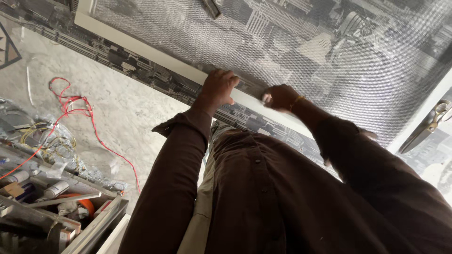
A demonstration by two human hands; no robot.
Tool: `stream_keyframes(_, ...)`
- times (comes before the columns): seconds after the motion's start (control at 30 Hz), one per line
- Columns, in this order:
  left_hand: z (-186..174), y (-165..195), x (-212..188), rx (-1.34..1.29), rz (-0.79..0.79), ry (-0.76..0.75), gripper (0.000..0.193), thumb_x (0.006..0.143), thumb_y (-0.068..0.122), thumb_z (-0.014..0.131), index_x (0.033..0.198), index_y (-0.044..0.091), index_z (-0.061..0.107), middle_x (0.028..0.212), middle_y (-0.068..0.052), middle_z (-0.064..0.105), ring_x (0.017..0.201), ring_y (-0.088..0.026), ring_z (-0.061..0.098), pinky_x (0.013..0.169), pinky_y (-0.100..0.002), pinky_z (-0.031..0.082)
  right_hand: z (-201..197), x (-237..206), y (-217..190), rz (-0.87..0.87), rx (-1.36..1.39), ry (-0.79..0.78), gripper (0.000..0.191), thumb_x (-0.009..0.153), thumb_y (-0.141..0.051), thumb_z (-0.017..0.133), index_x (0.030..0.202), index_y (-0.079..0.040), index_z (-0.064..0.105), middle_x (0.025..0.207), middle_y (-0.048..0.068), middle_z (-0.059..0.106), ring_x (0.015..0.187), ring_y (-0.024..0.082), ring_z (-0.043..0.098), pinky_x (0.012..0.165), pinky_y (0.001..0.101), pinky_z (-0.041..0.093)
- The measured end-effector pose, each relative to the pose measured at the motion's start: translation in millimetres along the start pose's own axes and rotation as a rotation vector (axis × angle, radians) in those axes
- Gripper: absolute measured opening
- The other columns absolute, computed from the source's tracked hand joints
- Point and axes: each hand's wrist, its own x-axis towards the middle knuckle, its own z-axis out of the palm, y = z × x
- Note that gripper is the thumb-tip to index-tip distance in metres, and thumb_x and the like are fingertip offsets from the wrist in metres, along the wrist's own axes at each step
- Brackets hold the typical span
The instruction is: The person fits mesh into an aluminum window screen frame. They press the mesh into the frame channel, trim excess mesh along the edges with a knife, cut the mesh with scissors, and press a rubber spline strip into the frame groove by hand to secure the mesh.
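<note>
A white frame [155,54] with grey mesh [197,28] stretched over it lies on a surface printed with a grey cityscape. My left hand [219,87] rests on the frame's near rail, fingers curled over its edge. Just to its right, my right hand [281,97], with a gold band at the wrist, pinches a small pale thing [266,98] against the same rail; I cannot tell what that thing is. Both arms are in dark brown sleeves, and my shirt front fills the lower middle of the view.
Metal scissors [431,124] lie by the frame's right rail. A dark tool [212,7] sits on the mesh at the top. Red wire [80,108] loops over the pale stone floor at left. An open box of tubes, tape and scrap [52,202] stands at bottom left.
</note>
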Motion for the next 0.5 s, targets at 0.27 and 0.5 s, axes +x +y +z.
stream_keyframes(0.27, -13, 4, 6, 0.033, -0.044, -0.146, 0.086, 0.057, 0.043, 0.099, 0.127, 0.008, 0.064, 0.124, -0.01, 0.064, 0.118, -0.033, 0.059, 0.106, -0.053, 0.043, 5, -20, 22, 0.024, 0.019, -0.036, 0.021, 0.096, -0.028, 0.072, 0.112, -0.015, 0.075, 0.118, 0.007, 0.077, 0.11, 0.024, 0.07, 0.101, 0.0464, 0.051)
stream_keyframes(0.5, 11, 45, 12, 0.119, 0.048, -0.03, 0.075, 0.058, 0.035, 0.096, 0.123, 0.011, 0.066, 0.126, -0.013, 0.063, 0.118, -0.035, 0.058, 0.104, -0.059, 0.041, 33, -61, 28, -0.122, 0.004, 0.325, 0.022, 0.098, -0.029, 0.07, 0.114, -0.014, 0.075, 0.115, 0.011, 0.076, 0.094, 0.023, 0.074, 0.077, 0.0366, 0.063)
